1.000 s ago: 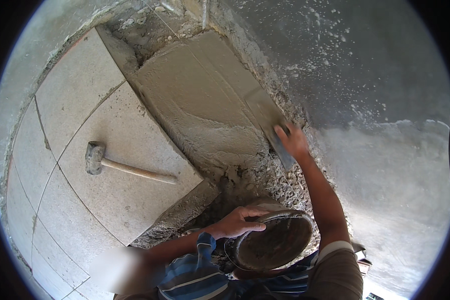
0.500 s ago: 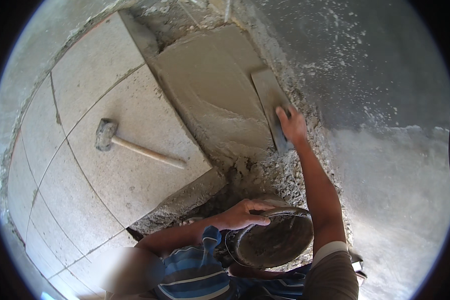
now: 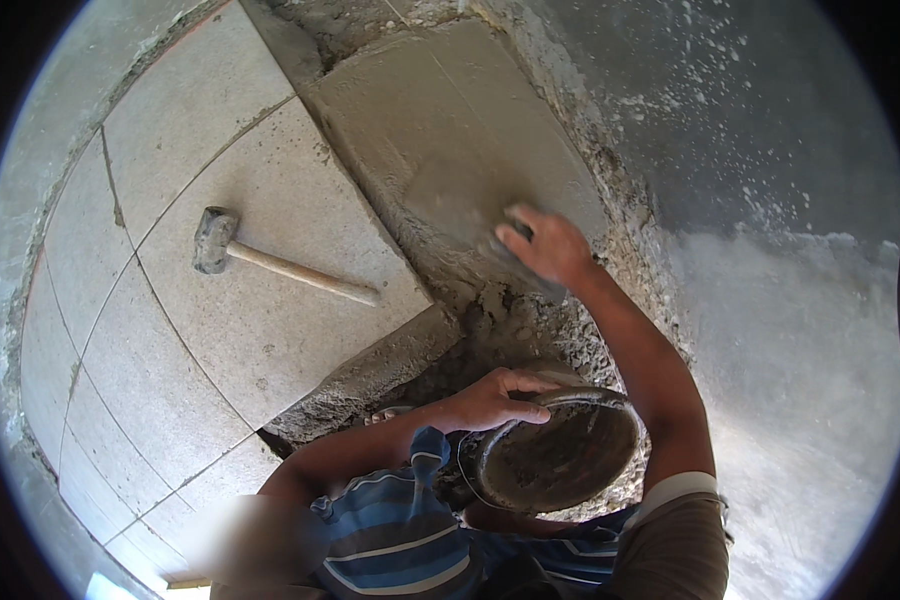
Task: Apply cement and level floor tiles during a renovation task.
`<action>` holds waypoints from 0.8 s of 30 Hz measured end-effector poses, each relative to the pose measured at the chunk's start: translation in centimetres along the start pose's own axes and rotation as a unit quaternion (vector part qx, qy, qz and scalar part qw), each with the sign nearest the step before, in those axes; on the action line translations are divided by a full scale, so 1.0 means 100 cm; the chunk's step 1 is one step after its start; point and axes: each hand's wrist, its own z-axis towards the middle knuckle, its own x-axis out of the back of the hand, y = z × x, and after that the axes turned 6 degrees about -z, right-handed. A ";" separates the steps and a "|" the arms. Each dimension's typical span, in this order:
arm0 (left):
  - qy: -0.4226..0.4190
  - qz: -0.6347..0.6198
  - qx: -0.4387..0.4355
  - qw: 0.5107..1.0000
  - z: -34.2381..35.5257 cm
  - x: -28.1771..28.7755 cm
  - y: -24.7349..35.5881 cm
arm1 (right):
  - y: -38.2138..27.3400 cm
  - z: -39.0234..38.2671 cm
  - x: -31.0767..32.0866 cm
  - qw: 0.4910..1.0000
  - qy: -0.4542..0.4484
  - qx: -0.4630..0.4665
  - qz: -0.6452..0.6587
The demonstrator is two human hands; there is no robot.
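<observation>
My right hand (image 3: 550, 246) grips the handle of a flat rectangular trowel (image 3: 455, 205), whose blade is smeared by motion. The blade lies across the near part of a bed of wet grey mortar (image 3: 410, 95). Closer to me, my left hand (image 3: 495, 400) has hold of the rim of a round, mortar-caked bucket (image 3: 570, 465). Its thumb lies over the rim, and the bucket is tipped so that its dirty inside shows. A thin wire handle hangs at the bucket's left side.
Left of the mortar are large pale floor tiles (image 3: 260, 340). On one lies a hammer (image 3: 300, 270) with a blocky head and a wooden handle. Rough broken rubble (image 3: 540, 325) surrounds the bucket. Smooth grey concrete (image 3: 760, 300) spreads on the right.
My right hand has swept the trowel leftward from the mortar's right edge, turning its blade across the bed. The mortar's right side now looks smoother. My left hand stays on the bucket's rim.
</observation>
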 end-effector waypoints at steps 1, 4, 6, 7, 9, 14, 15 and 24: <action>0.002 0.002 -0.005 1.000 0.000 -0.002 -0.001 | 0.014 -0.026 -0.002 0.999 -0.011 0.032 -0.033; 0.008 -0.025 -0.012 1.000 -0.002 -0.003 -0.001 | 0.059 -0.092 0.005 0.996 -0.014 0.059 -0.067; 0.002 -0.040 -0.015 0.999 0.000 -0.005 -0.002 | 0.099 -0.121 0.010 0.998 0.056 0.001 0.002; 0.003 -0.056 -0.017 0.998 0.000 -0.006 -0.002 | 0.108 -0.131 0.010 0.988 0.123 -0.051 0.073; 0.004 -0.049 -0.021 0.999 -0.001 -0.006 -0.001 | 0.118 -0.127 0.012 0.983 0.143 -0.085 0.082; 0.008 -0.032 -0.032 0.999 0.000 -0.007 0.004 | 0.133 -0.062 -0.003 0.972 0.207 -0.089 0.061; 0.004 -0.005 -0.039 0.999 0.000 -0.008 0.006 | 0.126 -0.046 -0.005 0.975 0.199 -0.073 0.065; 0.001 0.003 -0.064 0.998 -0.011 0.001 0.013 | 0.008 -0.049 -0.032 0.993 0.041 0.107 -0.007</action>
